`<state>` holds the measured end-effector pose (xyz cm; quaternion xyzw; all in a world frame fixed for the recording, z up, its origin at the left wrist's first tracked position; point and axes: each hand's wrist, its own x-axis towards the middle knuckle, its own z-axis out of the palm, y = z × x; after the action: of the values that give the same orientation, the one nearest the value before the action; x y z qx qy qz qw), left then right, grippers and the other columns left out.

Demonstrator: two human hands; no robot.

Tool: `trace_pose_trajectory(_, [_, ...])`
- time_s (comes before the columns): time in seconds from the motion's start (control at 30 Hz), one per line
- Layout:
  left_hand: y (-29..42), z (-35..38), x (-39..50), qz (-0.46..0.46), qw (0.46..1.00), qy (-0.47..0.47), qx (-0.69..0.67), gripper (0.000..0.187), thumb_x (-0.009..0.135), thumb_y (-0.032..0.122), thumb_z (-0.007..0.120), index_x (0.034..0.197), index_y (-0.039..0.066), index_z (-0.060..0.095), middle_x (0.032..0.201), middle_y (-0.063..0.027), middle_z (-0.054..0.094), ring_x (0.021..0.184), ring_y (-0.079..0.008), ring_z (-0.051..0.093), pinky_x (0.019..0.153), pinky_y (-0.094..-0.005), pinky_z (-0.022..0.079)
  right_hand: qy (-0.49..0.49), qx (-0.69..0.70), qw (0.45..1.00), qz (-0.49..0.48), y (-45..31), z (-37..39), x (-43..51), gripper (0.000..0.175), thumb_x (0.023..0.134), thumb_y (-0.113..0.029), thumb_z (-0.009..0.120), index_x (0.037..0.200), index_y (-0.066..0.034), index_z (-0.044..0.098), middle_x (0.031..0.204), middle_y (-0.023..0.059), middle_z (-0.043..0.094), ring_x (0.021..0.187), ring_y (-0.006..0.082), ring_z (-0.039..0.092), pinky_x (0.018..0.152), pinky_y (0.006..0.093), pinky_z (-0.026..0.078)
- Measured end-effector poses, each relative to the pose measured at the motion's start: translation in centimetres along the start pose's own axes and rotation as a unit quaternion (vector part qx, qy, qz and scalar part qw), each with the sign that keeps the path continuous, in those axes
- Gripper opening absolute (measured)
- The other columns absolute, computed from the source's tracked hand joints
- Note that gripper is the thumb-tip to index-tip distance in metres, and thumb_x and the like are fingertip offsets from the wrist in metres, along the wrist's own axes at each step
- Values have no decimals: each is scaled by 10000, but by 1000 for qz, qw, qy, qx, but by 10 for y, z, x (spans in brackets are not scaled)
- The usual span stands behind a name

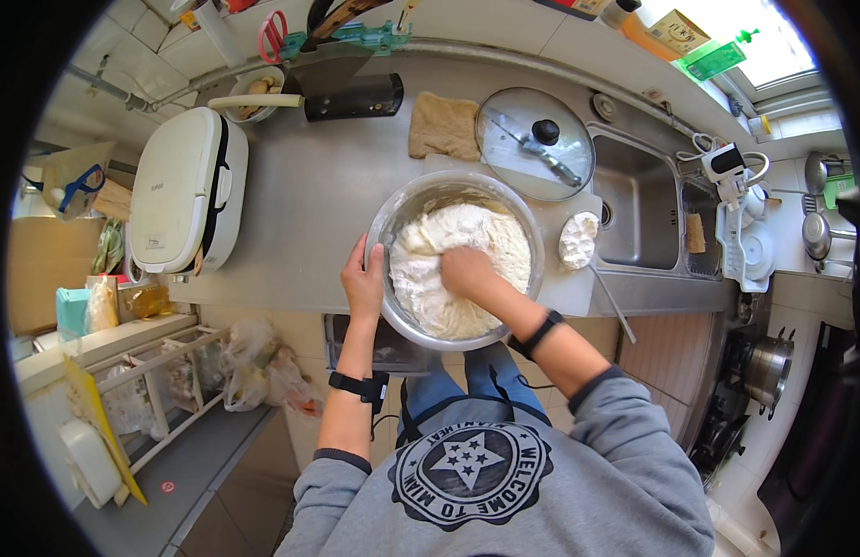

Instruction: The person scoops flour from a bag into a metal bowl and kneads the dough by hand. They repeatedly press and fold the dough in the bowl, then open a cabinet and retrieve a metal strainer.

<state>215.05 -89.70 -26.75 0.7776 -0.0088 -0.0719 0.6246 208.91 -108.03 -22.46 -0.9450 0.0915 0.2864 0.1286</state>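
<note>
A large steel bowl of pale, lumpy dough stands at the counter's front edge. My left hand grips the bowl's left wall, thumb at the rim. My right hand presses into the middle of the dough with its fingers curled; the fingertips are hidden. Right of the bowl, a ladle heaped with white flour rests on a white board, its handle reaching past the counter edge. Behind the bowl lies a glass lid with a black knob.
A tan cloth lies behind the bowl, near a black-handled cleaver. A white electric cooker stands left, with a bowl of ginger behind it. To the right are a steel sink and a dish rack.
</note>
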Motion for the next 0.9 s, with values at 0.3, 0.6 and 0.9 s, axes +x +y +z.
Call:
trace_pose_trajectory(0.3, [5,0,-2,-21,999,-5,-28,446,927,211,657,1244,-91,569,1143,-170,675,1037,-180,624,921,-295,466,-87,227,945,-218,55,-69,-21,342,940,-257,490,872,31,662,797,173,684,795,345,666,773,423,533])
trace_pose_trajectory(0.6, [-8,-1,1,-14,1000,-10,2,439,922,211,658,1229,-93,579,1157,-190,668,1057,-202,627,932,-308,466,-67,105,991,46,-1,13,77,248,844,-111,498,904,32,692,998,240,681,955,387,659,831,448,522])
trace_pose_trajectory(0.9, [1,-2,-2,-16,1000,-20,-14,433,936,233,638,1233,-78,583,1142,-170,675,1044,-190,625,925,-308,466,-91,226,966,-84,29,-36,-41,446,981,-324,440,845,24,685,882,250,677,881,408,641,811,488,494])
